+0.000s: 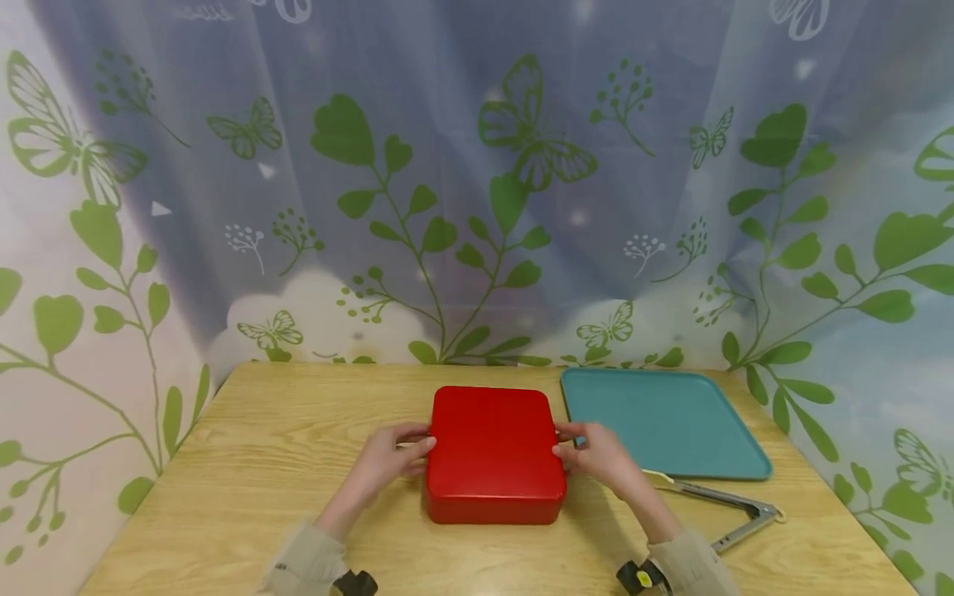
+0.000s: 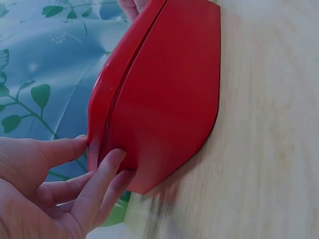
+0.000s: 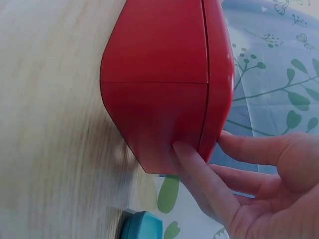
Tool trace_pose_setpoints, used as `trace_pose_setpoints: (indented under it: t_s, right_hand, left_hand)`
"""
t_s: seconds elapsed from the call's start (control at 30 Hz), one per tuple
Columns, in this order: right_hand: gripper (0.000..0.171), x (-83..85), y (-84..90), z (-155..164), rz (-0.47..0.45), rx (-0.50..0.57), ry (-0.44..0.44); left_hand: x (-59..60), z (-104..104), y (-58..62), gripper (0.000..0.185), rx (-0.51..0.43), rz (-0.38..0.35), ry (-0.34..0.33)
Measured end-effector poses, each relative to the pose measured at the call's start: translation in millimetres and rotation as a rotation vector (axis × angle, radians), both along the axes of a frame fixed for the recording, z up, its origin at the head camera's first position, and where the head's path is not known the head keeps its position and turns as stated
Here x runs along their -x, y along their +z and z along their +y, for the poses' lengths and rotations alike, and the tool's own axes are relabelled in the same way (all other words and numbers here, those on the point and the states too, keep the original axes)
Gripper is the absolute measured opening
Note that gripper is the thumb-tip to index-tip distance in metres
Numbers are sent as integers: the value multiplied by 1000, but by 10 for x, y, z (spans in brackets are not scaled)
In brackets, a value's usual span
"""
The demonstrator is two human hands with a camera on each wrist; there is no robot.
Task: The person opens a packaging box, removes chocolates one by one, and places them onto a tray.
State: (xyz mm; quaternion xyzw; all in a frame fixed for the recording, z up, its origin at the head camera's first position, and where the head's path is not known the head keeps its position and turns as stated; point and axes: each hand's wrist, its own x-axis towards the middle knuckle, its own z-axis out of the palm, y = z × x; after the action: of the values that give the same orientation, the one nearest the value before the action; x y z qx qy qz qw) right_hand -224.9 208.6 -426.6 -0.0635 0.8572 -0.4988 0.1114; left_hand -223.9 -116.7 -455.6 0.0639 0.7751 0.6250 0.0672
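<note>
Red box [image 1: 495,454] at mid-table, near the front edge. Our left hand [image 1: 387,458] and right hand [image 1: 596,455] pinch its side seams, fingers slightly spread. We judge an even, level lift of the lid best.

Light wooden table [image 1: 246,463]; behind, draped curtain [image 1: 462,182] printed with green leaves, butterflies.
</note>
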Motion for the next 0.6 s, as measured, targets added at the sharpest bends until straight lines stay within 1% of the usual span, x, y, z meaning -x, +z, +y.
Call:
trace_pose_setpoints:
  t_s: [0.17,0.3,0.4,0.53,0.6]
  right_hand:
    - [52,-109,-14,6,22,-18,13]
    - [54,-188,-25,20,20,-9,32]
    - [56,-237,-28,28,17,-6,43]
    - [56,-269,-9,38,7,-18,47]
    - [56,-259,6,66,-8,-3,65]
  left_hand:
    - [-118,-5,9,44,10,5,-15]
    - [-194,-17,11,44,11,-8,-11]
    - [-241,-29,17,46,19,-14,-24]
    - [-275,-48,13,48,7,-10,-58]
    - [-275,-57,13,48,0,-8,-67]
